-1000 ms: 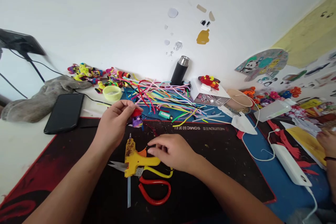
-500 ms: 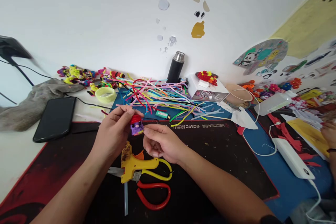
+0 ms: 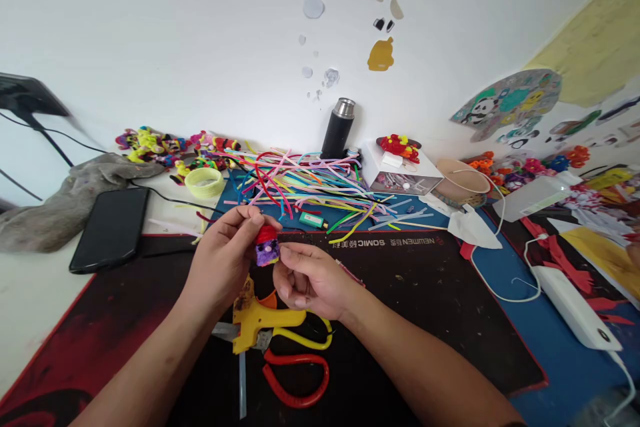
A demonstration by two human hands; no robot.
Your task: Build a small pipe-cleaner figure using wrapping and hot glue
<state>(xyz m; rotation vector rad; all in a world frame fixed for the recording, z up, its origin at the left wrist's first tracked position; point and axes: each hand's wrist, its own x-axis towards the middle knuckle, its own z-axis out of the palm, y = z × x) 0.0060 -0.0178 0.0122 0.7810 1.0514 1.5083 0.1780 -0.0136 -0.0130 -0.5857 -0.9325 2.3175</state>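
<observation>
My left hand (image 3: 227, 247) is closed, its thumb and fingers pinching a small pipe-cleaner figure (image 3: 267, 252) by the red top. The figure has a fuzzy purple face with dark eyes and a pale nose, and a bit of yellow at its lower edge. My right hand (image 3: 307, 277) has curled fingers, with thumb and forefinger pinched at the figure's lower right side. Below the hands, a yellow glue gun (image 3: 267, 317) with a clear glue stick lies across scissors (image 3: 297, 397) with one red and one yellow handle.
Loose pipe cleaners (image 3: 305, 180) lie heaped behind the dark mat (image 3: 425, 320). A black flask (image 3: 338, 130) and a white box (image 3: 403, 173) stand at the back. To the left are a phone (image 3: 110, 230) and a roll of tape (image 3: 204, 182); on the right, a white power bank (image 3: 575, 307) with cables.
The whole view has shifted slightly. The figure is still between both hands, its face tipped a little further down. A thin pinkish strip now shows beside my right wrist.
</observation>
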